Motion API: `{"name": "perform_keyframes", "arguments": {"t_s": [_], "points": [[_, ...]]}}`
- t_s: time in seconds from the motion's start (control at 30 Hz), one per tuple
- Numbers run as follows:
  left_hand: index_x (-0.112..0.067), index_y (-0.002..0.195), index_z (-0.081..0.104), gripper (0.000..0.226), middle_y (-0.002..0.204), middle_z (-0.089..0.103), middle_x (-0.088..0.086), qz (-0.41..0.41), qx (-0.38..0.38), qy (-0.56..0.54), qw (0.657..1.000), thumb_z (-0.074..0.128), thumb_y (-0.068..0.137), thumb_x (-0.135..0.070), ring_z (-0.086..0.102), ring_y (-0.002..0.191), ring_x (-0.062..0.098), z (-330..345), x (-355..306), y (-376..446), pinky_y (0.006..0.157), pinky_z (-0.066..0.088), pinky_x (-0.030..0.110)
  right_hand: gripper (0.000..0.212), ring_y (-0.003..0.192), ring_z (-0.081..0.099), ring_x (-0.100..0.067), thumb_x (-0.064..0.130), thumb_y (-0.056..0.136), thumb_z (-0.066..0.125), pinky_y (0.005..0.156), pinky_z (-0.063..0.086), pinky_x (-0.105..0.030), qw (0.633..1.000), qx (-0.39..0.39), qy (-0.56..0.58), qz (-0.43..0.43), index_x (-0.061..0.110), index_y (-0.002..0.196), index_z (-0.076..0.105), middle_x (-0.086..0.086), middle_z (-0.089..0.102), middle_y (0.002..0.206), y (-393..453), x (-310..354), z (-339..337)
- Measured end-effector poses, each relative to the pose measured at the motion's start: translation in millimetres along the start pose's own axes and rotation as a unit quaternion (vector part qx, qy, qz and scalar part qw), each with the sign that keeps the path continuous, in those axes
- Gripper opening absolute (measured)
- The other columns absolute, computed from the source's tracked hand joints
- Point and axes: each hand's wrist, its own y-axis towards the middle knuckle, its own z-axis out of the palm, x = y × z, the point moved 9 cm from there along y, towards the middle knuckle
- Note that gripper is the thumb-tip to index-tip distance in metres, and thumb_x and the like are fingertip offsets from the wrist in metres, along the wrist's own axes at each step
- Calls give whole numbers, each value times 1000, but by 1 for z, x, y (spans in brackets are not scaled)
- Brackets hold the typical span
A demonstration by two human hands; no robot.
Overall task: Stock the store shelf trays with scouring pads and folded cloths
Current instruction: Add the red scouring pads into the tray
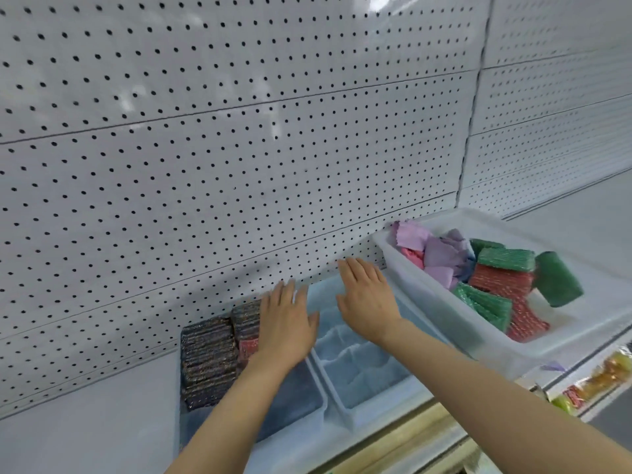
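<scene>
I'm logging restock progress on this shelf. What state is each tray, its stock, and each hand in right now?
Left tray: partly filled, dark scouring pads standing in rows at its left.
Middle tray: divided into compartments, nothing visible in them.
Right bin: holds loose stock.
Folded cloths: jumbled, purple and pink.
Green and red pads: piled loosely.
Left hand: open, over the left tray.
Right hand: open, over the middle tray.

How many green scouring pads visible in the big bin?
4 green scouring pads in the white bin: back, middle, right, propped on its edge, front. Others may be buried.
</scene>
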Motion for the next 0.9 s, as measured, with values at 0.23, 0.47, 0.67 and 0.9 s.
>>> {"name": "perform_keyframes", "arguments": {"t_s": [0.23,0.47,0.67,0.9], "points": [[-16,137,51,43,146,43,5,170,-2,-88,982,47,96,-31,35,136,25,2,-171,43,111,26,35,57,115,53,-37,19,76,59,96,43,-45,992,-14,-72,103,1,129,50,-16,58,124,-27,-141,-68],[-10,110,66,26,114,65,14,324,75,-50,942,45,96,-15,58,109,34,37,-324,55,80,51,42,60,131,40,-30,21,88,49,107,30,-39,977,12,-95,188,7,144,33,-11,45,142,-61,-254,-97],[-24,144,41,61,142,47,11,429,192,114,875,61,87,-19,44,128,33,93,-399,49,102,39,47,59,127,42,-28,15,90,44,105,35,-37,969,41,-114,216,11,146,27,-8,47,140,-79,-315,-106],[-22,114,62,36,115,55,8,376,101,66,919,68,79,-18,54,107,31,76,-390,81,91,45,39,65,122,44,-27,7,83,53,99,38,-33,983,69,-69,158,17,144,31,-4,47,136,-77,-337,-89]]}}
